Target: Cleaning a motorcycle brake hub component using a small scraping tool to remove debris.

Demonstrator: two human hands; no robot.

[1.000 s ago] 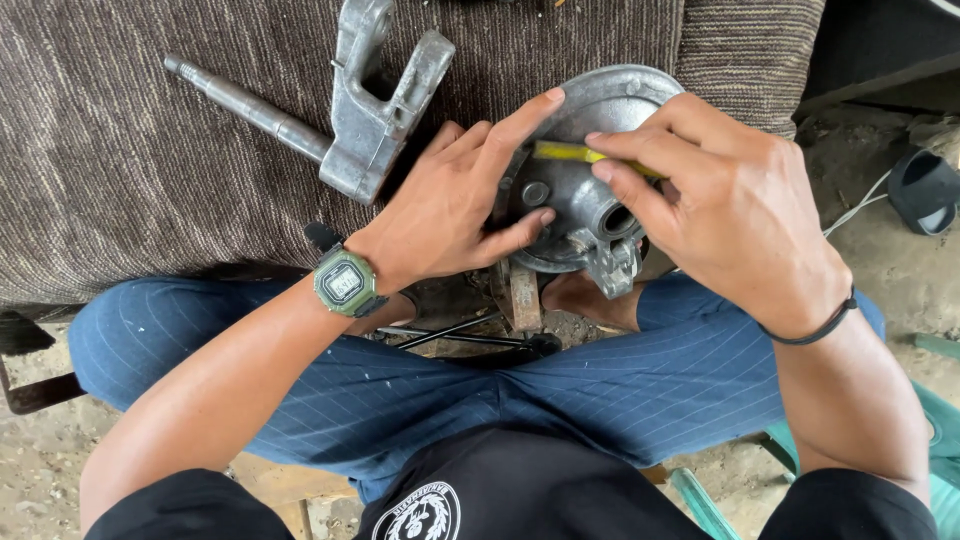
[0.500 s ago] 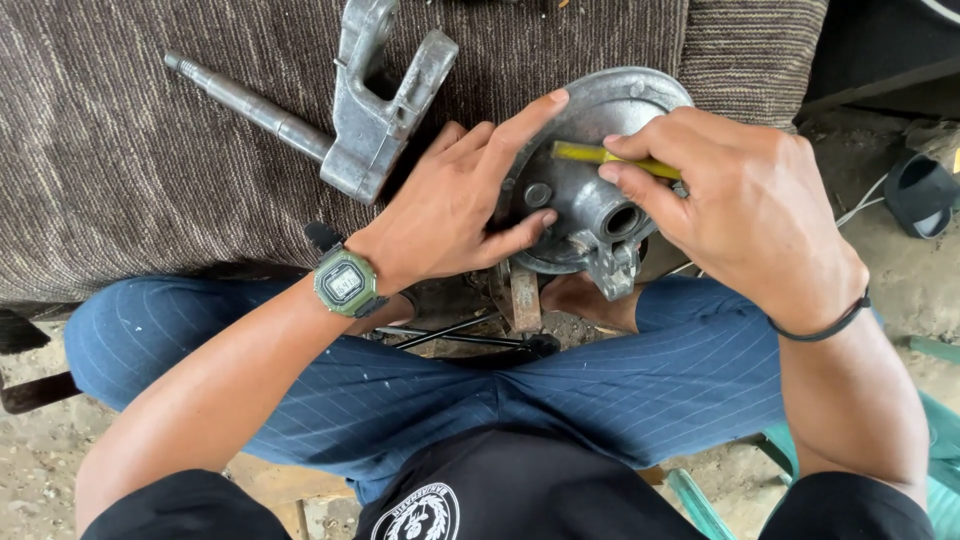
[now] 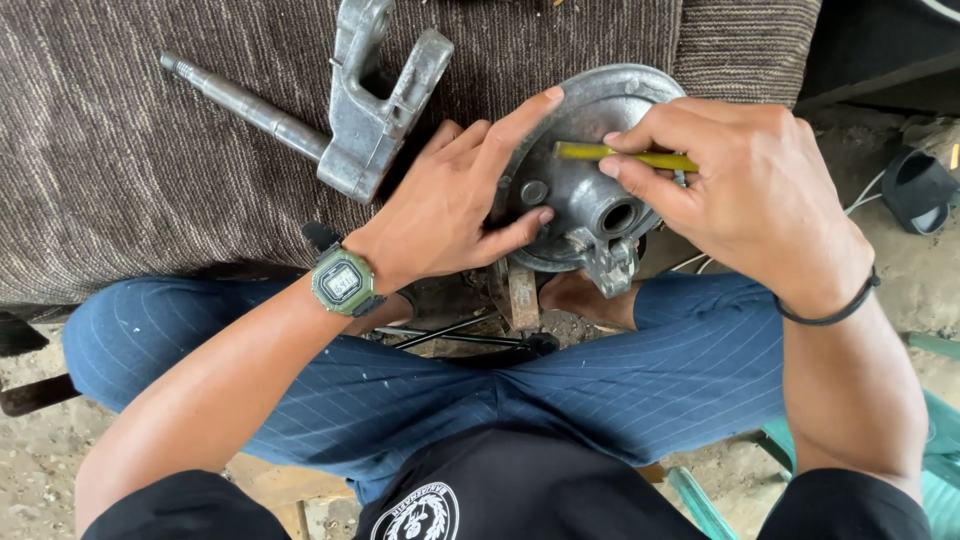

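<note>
Bracing a round grey metal housing point(image 3: 590, 190) at the near edge of a brown striped cloth point(image 3: 120, 150), the left hand point(image 3: 450, 210) spreads its fingers over the housing's left face, forefinger stretched to the far rim and thumb pressed low beside the central bore; its grip is wide and flat against the metal, steadying it and not wrapped around it. The right hand point(image 3: 740, 190) comes in from the right with its grip narrow, thumb and fingertips pinched on a thin yellow tool point(image 3: 620, 155) that lies across the housing's upper face, its free end pointing left toward the left forefinger. The housing stands tilted, its lower lug hanging just over the gap between the person's crossed knees, in blue pinstriped trousers point(image 3: 600, 390). Left of the hands, well apart from the housing, a grey cast bracket with a long shaft point(image 3: 360, 110) lies on the cloth, the shaft running out to the far left. Open cloth stretches to the left of the bracket. On the right, past the cloth's edge, bare ground holds a dark cup-shaped part point(image 3: 920, 185) and a white cable point(image 3: 865, 195), leaving little room beside the right wrist. A green watch point(image 3: 342, 282) sits on the left wrist, a black band point(image 3: 830, 310) on the right.
</note>
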